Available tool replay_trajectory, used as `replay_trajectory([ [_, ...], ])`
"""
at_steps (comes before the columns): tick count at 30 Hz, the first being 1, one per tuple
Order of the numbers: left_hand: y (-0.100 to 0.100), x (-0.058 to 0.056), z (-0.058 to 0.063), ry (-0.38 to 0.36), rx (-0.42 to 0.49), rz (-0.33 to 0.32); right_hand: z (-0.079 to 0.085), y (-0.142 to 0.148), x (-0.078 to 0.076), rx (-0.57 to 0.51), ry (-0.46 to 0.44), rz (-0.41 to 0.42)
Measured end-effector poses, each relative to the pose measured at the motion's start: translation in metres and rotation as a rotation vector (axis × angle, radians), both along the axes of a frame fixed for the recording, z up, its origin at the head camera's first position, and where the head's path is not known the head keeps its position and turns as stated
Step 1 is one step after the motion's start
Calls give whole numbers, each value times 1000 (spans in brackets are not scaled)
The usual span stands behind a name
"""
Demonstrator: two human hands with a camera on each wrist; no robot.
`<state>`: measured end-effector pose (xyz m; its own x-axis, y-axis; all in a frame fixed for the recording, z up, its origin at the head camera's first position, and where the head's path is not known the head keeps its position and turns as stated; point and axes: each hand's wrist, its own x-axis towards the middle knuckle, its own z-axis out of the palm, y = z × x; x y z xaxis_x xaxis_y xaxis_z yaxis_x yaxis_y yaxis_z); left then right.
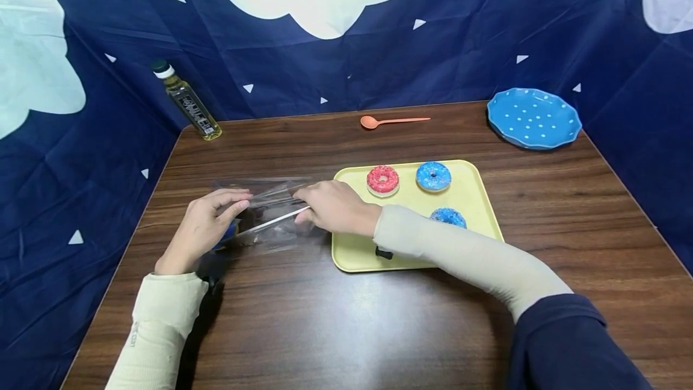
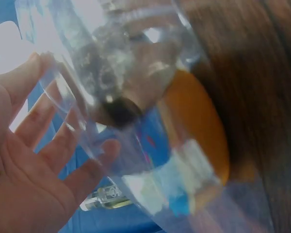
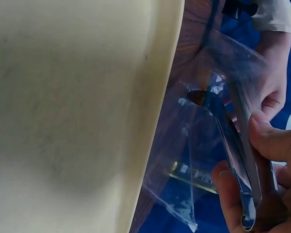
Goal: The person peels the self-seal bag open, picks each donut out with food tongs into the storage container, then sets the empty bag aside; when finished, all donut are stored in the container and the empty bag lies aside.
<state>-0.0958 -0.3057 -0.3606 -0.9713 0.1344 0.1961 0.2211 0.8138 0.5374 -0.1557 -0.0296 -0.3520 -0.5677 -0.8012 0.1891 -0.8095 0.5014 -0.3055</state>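
Observation:
My right hand point(image 1: 338, 208) grips metal tongs point(image 3: 237, 150), with the thumb on one arm and the fingers on the other. Their far end reaches leftward into a clear plastic bag point(image 1: 271, 247). Inside the bag, by the left hand, lies a doughnut with blue icing and an orange-brown base point(image 2: 201, 124); in the head view the left hand partly covers it. At the bag's upper left edge, my left hand point(image 1: 203, 227) holds the film between thumb and fingers, the other fingers spread along it.
Right of the bag, a yellow tray point(image 1: 354, 257) carries a red doughnut point(image 1: 382, 180) and two blue doughnuts point(image 1: 433, 176), one partly behind the right forearm. Farther back are an orange spoon point(image 1: 370, 122), an oil bottle point(image 1: 189, 104) at left and a blue dotted plate point(image 1: 533, 119) at right.

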Motion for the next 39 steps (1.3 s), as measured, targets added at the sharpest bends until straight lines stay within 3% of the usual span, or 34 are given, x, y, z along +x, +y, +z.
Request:
replay_trajectory([
  [19,-2,4,-3,-4,-22,-7,12,84,4,-37,1,-111],
  [33,-3,4,-4,1,-6,-11,7,54,0,-24,-17,-80],
  [39,-6,7,-3,2,-26,-5,8,55,2,-50,-10,-64],
])
